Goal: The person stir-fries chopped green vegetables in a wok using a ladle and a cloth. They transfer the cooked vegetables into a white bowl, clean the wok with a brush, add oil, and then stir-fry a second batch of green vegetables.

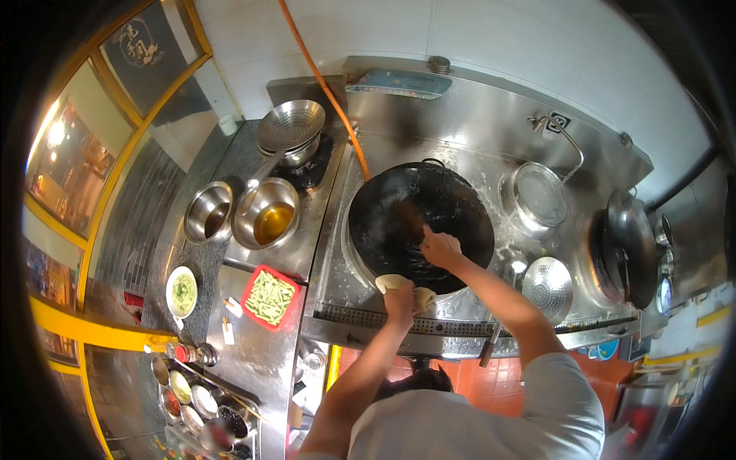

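A large black wok point(376, 230) sits on the steel range in front of me, its loop handle on the far side. My left hand point(398, 300) grips the near rim through a folded beige cloth point(391, 282). Inside the wok, my right hand point(441, 249) holds a brown scrubbing tool point(410, 217), perhaps a wok brush, blurred by motion. The wok's inside looks wet. To the right of my right forearm lie a perforated steel skimmer point(547, 290) and a ladle point(516, 263) with a wooden handle at the front edge.
A tap point(566, 135) reaches over a lidded steel pot point(539, 198). Another wok point(631, 253) leans at the right. Leftward are a steel bowl of yellow oil point(273, 224), a red basket of cut green vegetables point(270, 298) and several seasoning tubs point(204, 401). An orange hose point(322, 80) hangs behind.
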